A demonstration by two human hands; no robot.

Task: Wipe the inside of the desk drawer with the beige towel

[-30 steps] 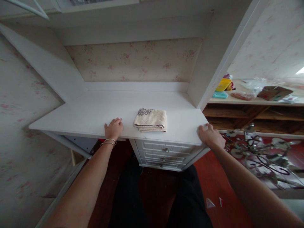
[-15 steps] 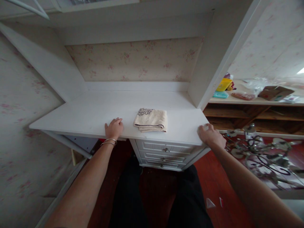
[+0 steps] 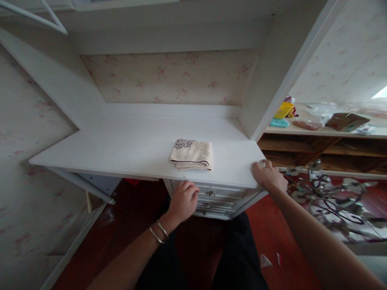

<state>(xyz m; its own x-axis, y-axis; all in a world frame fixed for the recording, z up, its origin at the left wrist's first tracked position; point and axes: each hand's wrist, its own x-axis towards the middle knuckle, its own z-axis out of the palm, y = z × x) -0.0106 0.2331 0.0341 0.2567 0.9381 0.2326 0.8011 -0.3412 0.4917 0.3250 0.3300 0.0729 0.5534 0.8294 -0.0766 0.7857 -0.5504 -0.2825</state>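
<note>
A folded beige towel (image 3: 192,155) with a dark scroll pattern lies on the white desk (image 3: 136,141), near its front edge. Just below that edge, my left hand (image 3: 184,201) hovers in front of the white drawers (image 3: 223,193), left of the top round knob (image 3: 211,193). Its fingers are loosely bent and a little apart, with nothing in them; two bangles (image 3: 159,232) circle the wrist. At the front right corner, my right hand (image 3: 269,175) grips the desk edge, its fingers bent over it.
To the right stands a low wooden shelf (image 3: 287,143) carrying a yellow container (image 3: 283,110), plastic bags and a brown box (image 3: 346,121). A chandelier (image 3: 332,193) with glass parts sits close to my right arm. White side panels and an upper cabinet frame the desk.
My left hand has come off the desktop and moved right and down, to the front of the drawers. My right hand keeps its place at the corner, and the towel lies as before.
</note>
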